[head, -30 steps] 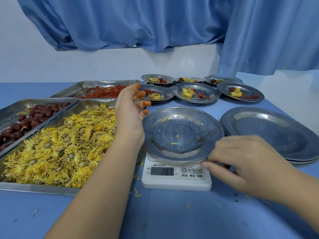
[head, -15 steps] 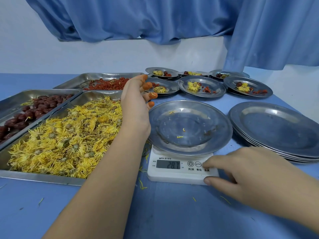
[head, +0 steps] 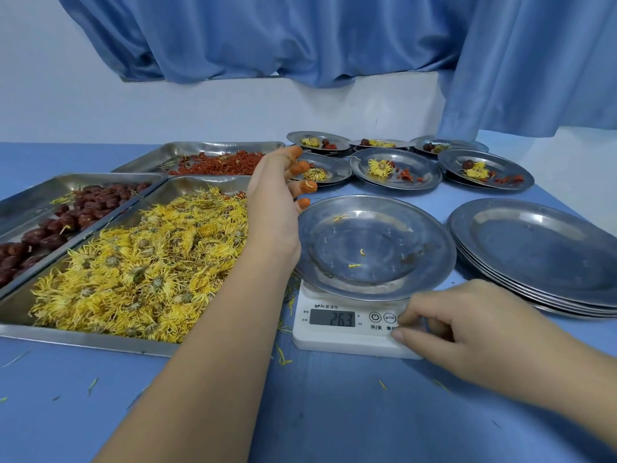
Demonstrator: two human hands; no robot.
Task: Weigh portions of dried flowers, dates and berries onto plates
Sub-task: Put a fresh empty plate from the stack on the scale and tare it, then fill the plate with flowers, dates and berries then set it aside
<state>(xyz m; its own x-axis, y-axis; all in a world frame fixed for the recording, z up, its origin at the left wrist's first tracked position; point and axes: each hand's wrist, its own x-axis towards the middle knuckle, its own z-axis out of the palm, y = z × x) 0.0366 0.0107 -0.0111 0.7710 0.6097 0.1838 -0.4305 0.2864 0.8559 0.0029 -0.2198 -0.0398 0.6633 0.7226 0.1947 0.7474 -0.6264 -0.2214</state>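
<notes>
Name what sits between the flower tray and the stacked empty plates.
The scale, bearing a nearly bare plate, and the left hand; head view.

I record my left hand (head: 272, 208) raised on its edge, back toward the camera, forearm running up from the lower left. Its fingers (head: 302, 167) are loosely spread and slightly bent, their tips stained orange, and nothing is visibly held. My right hand (head: 467, 324) lies low, palm down, knuckles bent. Its thumb and forefinger tips meet the near right corner of the kitchen scale (head: 329, 342). I cannot determine whether they pinch or merely touch.
</notes>
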